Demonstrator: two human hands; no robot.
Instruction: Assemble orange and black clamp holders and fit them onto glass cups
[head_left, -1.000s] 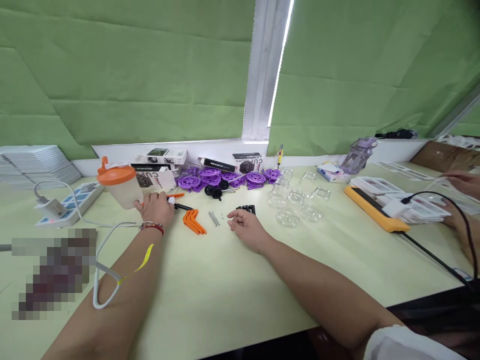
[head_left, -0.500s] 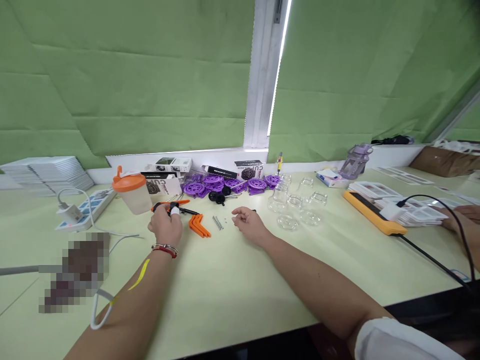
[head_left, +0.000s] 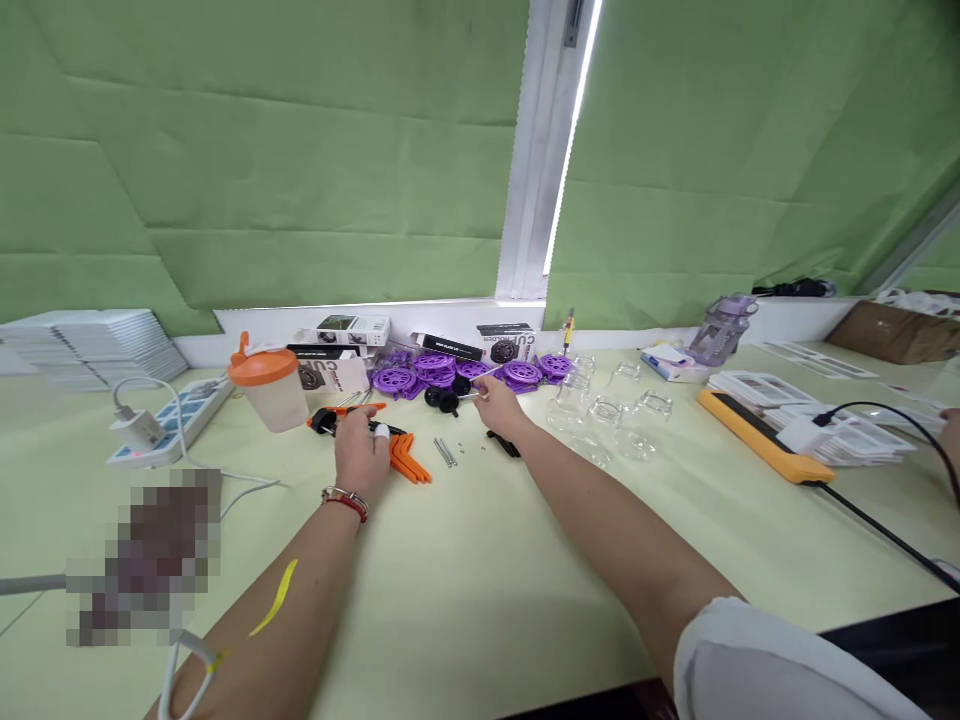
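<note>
My left hand (head_left: 361, 452) lies over a group of black and orange parts left of centre. A black piece (head_left: 322, 421) shows beside its fingers, and bent orange pieces (head_left: 410, 460) lie to its right. The fingers are partly hidden, so their grip is unclear. Farther forward, my right hand (head_left: 498, 407) has its fingers pinched at a thin rod of a black disc-shaped part (head_left: 460, 385). Two similar black discs (head_left: 441, 400) sit beside it. Behind them is a row of purple wheel-shaped parts (head_left: 395, 381). Several long screws (head_left: 444, 452) rest between my hands.
A small black part (head_left: 503, 444) lies under my right wrist. Clear glass-like cups (head_left: 604, 410) stand to the right. An orange-lidded cup (head_left: 270, 390), a power strip (head_left: 174, 425) and cables are at left. Boxes (head_left: 330, 370) line the back; another person's hand (head_left: 951, 440) is at far right.
My right hand has moved forward to the black discs, uncovering the small black part. My left hand has shifted right across the orange and black parts. The view has shifted slightly.
</note>
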